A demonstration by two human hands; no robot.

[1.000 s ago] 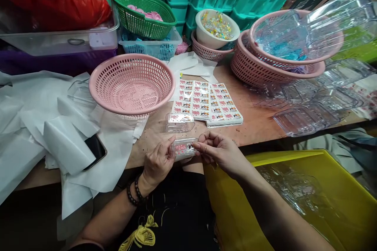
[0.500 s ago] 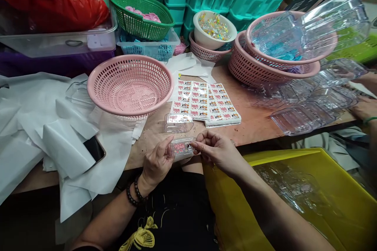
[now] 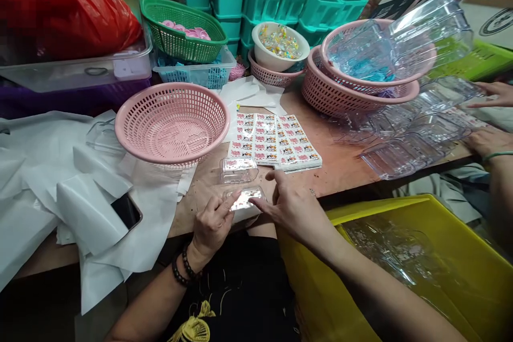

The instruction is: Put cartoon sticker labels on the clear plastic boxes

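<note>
A small clear plastic case (image 3: 245,199) with a shiny printed sticker on its face is at the table's front edge, and glare washes out part of the print. My left hand (image 3: 213,223) grips its left end, index finger laid across the sticker and the other fingers curled. From the right, my right hand (image 3: 292,204) reaches in with its thumb on the sticker's right part and its index finger raised apart. Just behind lies another clear case (image 3: 239,170) with a sticker. Sheets of cat stickers (image 3: 276,141) are stacked beyond it.
A pink basket (image 3: 172,123) stands left of the sticker sheets. White backing paper (image 3: 96,208) covers the table's left side, partly over a phone (image 3: 127,211). Clear trays (image 3: 404,152) lie at right, near another person's hands (image 3: 489,141). A yellow bin (image 3: 425,278) holds clear plastic pieces.
My right fingers have opened from a pinch at the sticker's right end, leaving the thumb on it. My left index finger has moved onto the sticker. The case has tilted and now catches glare.
</note>
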